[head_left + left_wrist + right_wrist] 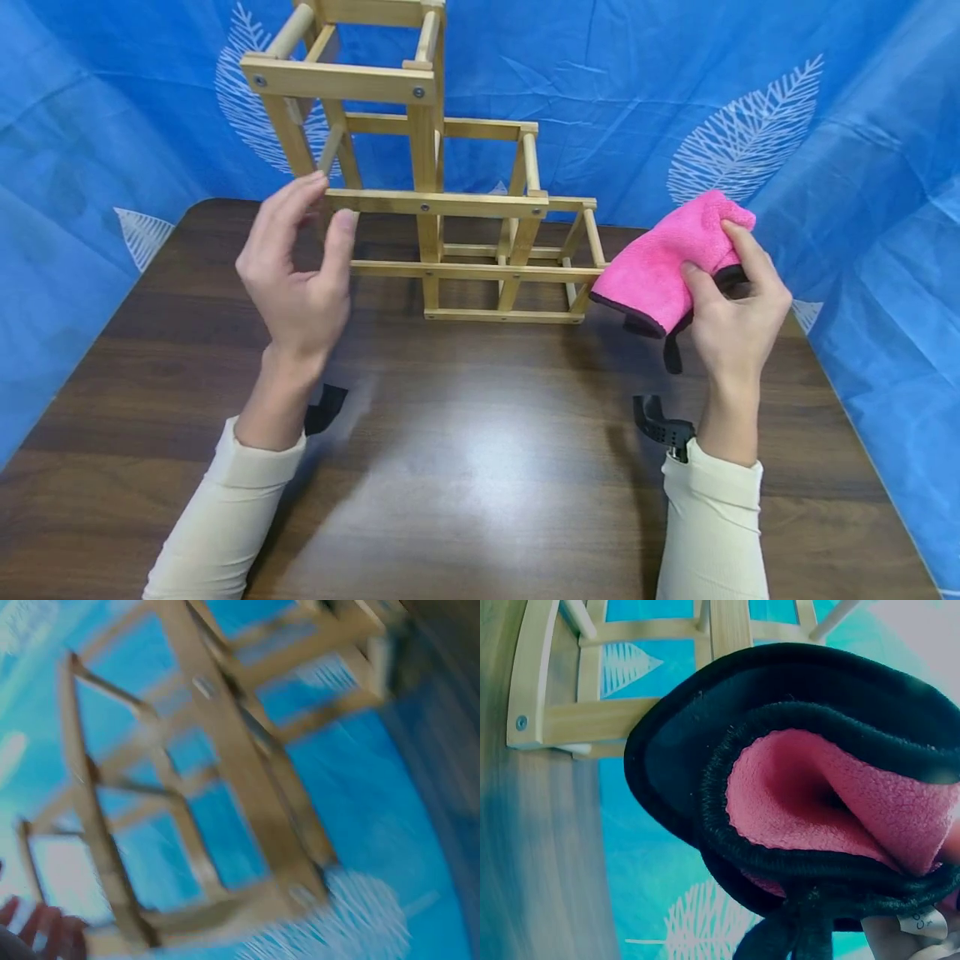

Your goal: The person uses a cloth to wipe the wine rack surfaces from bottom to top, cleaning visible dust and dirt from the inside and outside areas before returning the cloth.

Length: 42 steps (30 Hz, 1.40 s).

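A stepped wooden rack (480,204) of pale slats and dowels stands at the back of the table. My left hand (296,267) is raised in front of its left side, thumb and fingers apart with nothing between them; in the left wrist view only blurred fingers (45,930) show at the lower corner. My right hand (738,308) pinches a folded pink cloth (675,254) with black edging, held up by the rack's lowest, right end. From the right wrist, the cloth's pink inner fold (802,802), a black strap and a white tag are visible.
The dark wood-grain table (465,467) reflects a bright glare near its middle. Behind and at both sides hangs a blue curtain (615,83) with white leaf prints. Black straps (663,429) stick out beside both wrists.
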{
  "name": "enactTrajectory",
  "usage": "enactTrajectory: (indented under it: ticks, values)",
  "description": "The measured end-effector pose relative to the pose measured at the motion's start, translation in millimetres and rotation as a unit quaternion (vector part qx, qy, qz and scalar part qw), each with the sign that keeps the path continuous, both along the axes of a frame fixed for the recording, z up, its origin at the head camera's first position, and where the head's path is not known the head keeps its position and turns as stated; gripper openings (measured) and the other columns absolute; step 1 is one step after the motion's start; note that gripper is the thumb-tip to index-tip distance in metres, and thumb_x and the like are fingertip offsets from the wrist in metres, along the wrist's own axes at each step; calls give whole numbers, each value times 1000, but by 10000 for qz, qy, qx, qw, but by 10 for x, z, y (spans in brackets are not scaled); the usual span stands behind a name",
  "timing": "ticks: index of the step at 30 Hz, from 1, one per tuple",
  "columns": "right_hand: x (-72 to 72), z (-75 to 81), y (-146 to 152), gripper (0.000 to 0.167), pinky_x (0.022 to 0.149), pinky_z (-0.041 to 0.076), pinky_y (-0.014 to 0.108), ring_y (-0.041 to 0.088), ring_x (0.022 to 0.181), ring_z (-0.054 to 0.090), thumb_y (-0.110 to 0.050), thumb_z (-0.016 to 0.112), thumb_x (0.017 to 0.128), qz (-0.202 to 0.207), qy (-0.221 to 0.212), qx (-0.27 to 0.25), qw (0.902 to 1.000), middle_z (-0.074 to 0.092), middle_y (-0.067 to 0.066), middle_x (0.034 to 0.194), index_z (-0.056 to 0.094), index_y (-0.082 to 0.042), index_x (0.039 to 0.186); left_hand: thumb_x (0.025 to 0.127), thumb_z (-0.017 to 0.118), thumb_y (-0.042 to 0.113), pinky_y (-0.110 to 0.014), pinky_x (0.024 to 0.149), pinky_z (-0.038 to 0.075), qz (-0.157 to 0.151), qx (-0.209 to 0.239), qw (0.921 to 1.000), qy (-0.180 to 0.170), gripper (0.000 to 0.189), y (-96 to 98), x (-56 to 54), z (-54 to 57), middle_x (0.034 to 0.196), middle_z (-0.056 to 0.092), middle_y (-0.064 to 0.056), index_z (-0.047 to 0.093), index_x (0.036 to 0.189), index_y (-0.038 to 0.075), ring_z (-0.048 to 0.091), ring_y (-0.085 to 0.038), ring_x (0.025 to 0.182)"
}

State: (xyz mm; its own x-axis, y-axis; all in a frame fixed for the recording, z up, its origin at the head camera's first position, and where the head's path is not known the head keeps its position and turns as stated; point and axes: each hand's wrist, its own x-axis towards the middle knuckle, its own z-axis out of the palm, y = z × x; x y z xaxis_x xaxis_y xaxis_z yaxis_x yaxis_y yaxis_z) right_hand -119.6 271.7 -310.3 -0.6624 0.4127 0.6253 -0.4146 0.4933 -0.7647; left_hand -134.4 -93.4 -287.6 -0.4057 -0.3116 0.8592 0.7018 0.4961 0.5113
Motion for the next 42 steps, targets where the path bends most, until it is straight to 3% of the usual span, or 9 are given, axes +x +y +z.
enactTrajectory:
  ticks: [3,8,11,17,21,24,28,35,42]
  values:
    - [-7,-8,-37,45,88,51,22,18,103,59,5,73,81,-14,-131,-61,9999,67,11,117,69,-6,125,91,69,18,-38,81,52,155,-694,9942,-812,40,180,67,41,119,67,-14,64,124,-4,63,-27,104]
    - [-14,-27,-68,47,87,52,22,16,102,59,3,74,82,-54,-352,-32,9994,66,10,118,68,-8,128,96,62,37,-46,90,52,792,-1614,9627,-2024,57,432,0,159,130,62,-16,55,137,-2,59,-28,117]
    - [-23,-24,-80,48,90,52,24,17,105,59,2,74,83,-49,-377,-18,9993,66,10,121,68,-9,129,96,62,41,-49,88,53,1026,-1835,9517,-2240,58,543,-86,205,120,67,-18,58,134,-2,62,-33,111]
    - [-45,-19,-135,48,90,52,25,18,105,58,1,75,83,-31,-339,-75,9994,66,12,120,68,-10,129,93,68,39,-49,79,52,1153,-1485,9554,-2276,51,639,-200,230,99,72,-16,66,123,-2,63,-33,97]
    - [-31,-20,-143,49,91,52,26,18,106,58,1,75,83,-7,-415,-26,9991,65,11,121,67,-11,130,91,71,37,-47,85,49,1093,-1398,9487,-2617,46,601,-221,254,100,72,-12,68,119,0,62,-30,101]
    - [-2,27,-94,48,93,52,28,19,107,59,3,75,82,66,-347,-89,9993,66,10,122,68,-10,128,91,71,36,-44,90,45,924,-1404,9416,-2919,44,542,-216,283,103,72,-10,67,118,2,59,-29,105]
    - [80,155,32,47,92,52,28,23,104,61,10,73,78,54,111,-404,9991,68,13,118,71,-6,122,91,72,32,-40,93,40,448,-1326,9437,-2996,41,447,-219,312,104,71,-10,66,117,1,58,-27,105]
    - [168,334,99,47,87,54,29,31,100,60,19,71,68,141,1222,-1617,9791,68,21,111,73,3,112,88,77,27,-28,75,45,-522,-1053,9529,-2798,38,293,-302,307,102,70,-10,66,112,0,63,-19,94]
    - [138,342,-21,45,85,54,30,32,96,60,21,71,67,464,1536,-1929,9680,68,22,108,73,6,109,89,76,15,-22,72,48,-1418,-776,9602,-2278,27,149,-463,252,96,66,-8,68,105,-4,56,-13,76]
